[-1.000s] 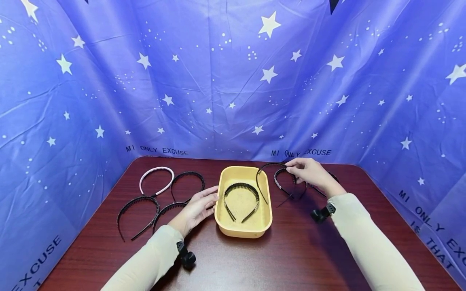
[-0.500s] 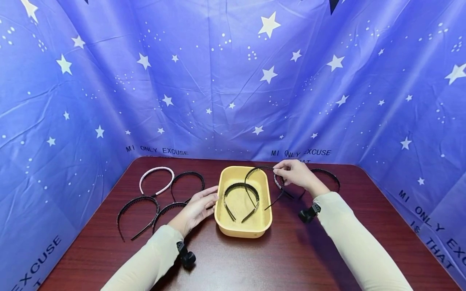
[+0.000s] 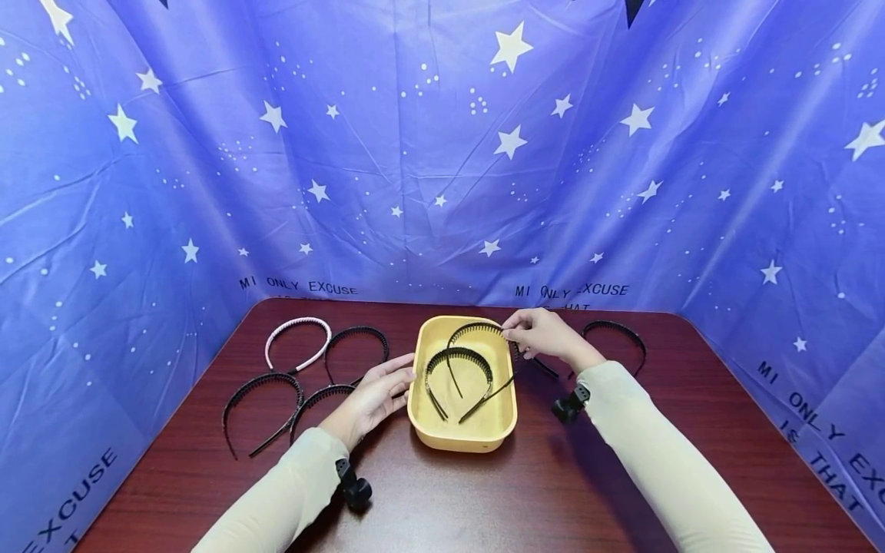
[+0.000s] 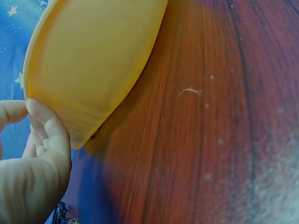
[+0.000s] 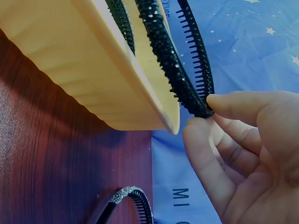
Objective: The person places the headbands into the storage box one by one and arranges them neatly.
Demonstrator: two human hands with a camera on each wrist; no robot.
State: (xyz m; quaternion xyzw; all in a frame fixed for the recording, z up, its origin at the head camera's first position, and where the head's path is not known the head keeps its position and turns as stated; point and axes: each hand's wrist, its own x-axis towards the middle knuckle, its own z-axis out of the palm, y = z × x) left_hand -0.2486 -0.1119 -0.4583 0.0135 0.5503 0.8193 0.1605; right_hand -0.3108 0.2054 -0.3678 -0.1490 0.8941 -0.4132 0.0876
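A yellow plastic bin (image 3: pixel 465 444) stands mid-table. My left hand (image 3: pixel 373 395) touches its left side near the rim with mostly straight fingers; the left wrist view shows thumb and finger at the rim. My right hand (image 3: pixel 542 336) pinches a black toothed headband (image 3: pixel 477 326) between thumb and fingertips, over the bin's far right. In the right wrist view this headband (image 5: pixel 161 51) looks sparkly and passes above the bin's edge. Inside the bin lies another black toothed headband (image 3: pixel 459 354), partly crossed by the held one.
Left of the bin lie a pink-white headband (image 3: pixel 299 321) and several black ones, such as the near-left headband (image 3: pixel 263 377). To the right rest a black headband (image 3: pixel 618 327) and a silver-trimmed headband (image 5: pixel 126 191), partly behind my right hand. A starry blue curtain (image 3: pixel 442 153) surrounds the table.
My right hand has carried the held headband leftward, from beside the bin's right rim to over its inside. The left hand and the bin have stayed put.
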